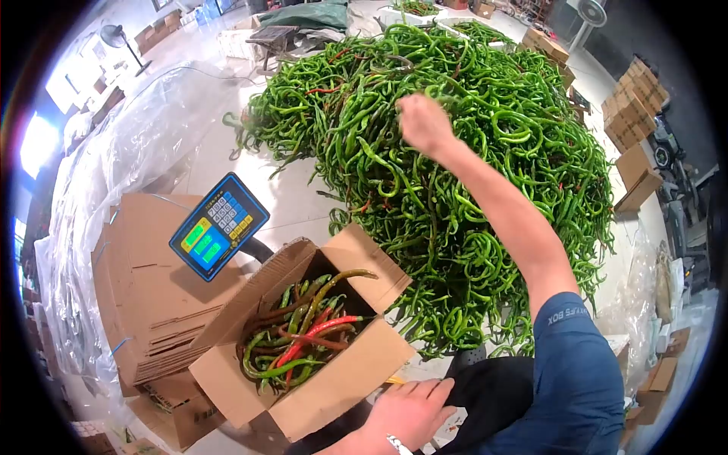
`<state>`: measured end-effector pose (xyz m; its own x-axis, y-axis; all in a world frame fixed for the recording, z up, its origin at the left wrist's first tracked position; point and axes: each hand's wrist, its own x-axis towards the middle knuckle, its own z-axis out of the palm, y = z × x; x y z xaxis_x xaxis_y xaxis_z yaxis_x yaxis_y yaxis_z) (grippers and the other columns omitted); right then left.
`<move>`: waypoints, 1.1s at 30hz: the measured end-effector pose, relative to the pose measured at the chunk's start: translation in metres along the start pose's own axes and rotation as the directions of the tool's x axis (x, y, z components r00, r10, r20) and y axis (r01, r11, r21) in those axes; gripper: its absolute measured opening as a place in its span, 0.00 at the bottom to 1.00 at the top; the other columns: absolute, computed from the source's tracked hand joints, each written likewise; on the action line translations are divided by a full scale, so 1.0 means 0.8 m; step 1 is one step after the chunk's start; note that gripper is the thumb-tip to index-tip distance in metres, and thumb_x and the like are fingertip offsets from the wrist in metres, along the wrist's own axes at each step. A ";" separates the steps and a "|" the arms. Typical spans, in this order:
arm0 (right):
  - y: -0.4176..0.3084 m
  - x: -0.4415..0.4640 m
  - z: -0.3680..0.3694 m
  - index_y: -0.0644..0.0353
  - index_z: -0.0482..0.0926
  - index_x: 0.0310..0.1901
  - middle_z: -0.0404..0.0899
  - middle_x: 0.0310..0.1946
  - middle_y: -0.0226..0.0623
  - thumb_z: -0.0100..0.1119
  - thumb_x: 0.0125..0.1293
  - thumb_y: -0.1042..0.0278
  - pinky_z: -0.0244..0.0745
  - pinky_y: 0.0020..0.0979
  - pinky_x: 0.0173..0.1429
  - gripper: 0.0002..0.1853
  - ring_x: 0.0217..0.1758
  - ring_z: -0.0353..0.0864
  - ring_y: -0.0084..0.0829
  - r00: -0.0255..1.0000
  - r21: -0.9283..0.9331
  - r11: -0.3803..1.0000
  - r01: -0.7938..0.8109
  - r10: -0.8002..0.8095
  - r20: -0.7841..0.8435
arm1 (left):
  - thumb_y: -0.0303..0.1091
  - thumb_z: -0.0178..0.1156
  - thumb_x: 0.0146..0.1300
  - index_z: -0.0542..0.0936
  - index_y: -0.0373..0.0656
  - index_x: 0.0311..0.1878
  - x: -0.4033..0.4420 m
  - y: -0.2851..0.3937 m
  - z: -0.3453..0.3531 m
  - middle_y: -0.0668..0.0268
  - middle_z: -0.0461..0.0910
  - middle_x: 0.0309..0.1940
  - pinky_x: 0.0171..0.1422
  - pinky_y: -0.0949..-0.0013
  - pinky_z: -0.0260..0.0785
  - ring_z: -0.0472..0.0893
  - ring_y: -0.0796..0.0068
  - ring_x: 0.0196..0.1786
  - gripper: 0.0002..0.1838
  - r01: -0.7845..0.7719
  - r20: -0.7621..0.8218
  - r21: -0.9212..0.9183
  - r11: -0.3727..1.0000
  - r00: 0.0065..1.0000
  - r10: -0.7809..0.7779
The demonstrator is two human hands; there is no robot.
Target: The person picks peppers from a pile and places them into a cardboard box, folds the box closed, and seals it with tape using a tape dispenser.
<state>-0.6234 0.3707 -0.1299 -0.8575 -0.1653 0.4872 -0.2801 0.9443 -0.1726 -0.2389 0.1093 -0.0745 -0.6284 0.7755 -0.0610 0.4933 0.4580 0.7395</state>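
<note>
Above the big heap of long green chili peppers [485, 189], my right hand [426, 125] is closed, its fingers curled in; whatever it holds, if anything, is hidden. My left hand [409, 413] lies low in the view beside my dark-clothed leg, thumb apart from the fingers. It appears to hold nothing. Just past its knuckles is a small yellow piece [395, 380] that I cannot make out. An open cardboard box [341, 379], flaps folded out, stands left of that hand. Inside lie green, brownish and red chili peppers [303, 334].
A scale display [218, 226] with lit green readouts stands behind the box. Flattened cardboard [152, 296] and clear plastic sheeting [129, 136] are at the left. Stacked cartons [633, 102] stand at the right, and fans [591, 14] are at the back.
</note>
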 end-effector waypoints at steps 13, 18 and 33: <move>0.095 0.084 0.062 0.64 0.85 0.42 0.86 0.34 0.49 0.65 0.54 0.57 0.79 0.39 0.47 0.19 0.38 0.85 0.42 0.800 -0.051 0.979 -0.196 0.189 0.570 | 0.48 0.57 0.67 0.79 0.43 0.57 0.002 0.018 -0.003 0.58 0.82 0.39 0.48 0.58 0.74 0.83 0.58 0.44 0.23 0.010 0.127 0.104 0.995 0.992 -0.024; 0.079 0.070 0.059 0.57 0.86 0.47 0.86 0.42 0.44 0.68 0.58 0.49 0.79 0.38 0.53 0.22 0.44 0.85 0.42 0.878 0.022 0.943 -0.333 0.302 0.372 | 0.46 0.58 0.65 0.79 0.43 0.58 -0.002 0.010 0.021 0.58 0.82 0.41 0.49 0.57 0.74 0.83 0.58 0.44 0.23 -0.030 0.066 0.068 0.997 0.998 0.026; 0.001 0.086 -0.032 0.67 0.76 0.39 0.82 0.29 0.49 0.58 0.71 0.55 0.75 0.41 0.41 0.18 0.33 0.83 0.45 0.874 0.584 0.811 -0.032 0.307 -0.377 | 0.40 0.63 0.59 0.78 0.38 0.56 -0.009 0.008 0.009 0.57 0.82 0.45 0.52 0.57 0.75 0.83 0.57 0.46 0.24 -0.055 0.093 -0.007 0.998 0.994 0.056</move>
<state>-0.6714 0.3677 -0.0746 -0.6723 0.2525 0.6959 -0.4518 0.6048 -0.6559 -0.2268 0.1094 -0.0744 -0.5413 0.8369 -0.0816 0.5231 0.4111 0.7466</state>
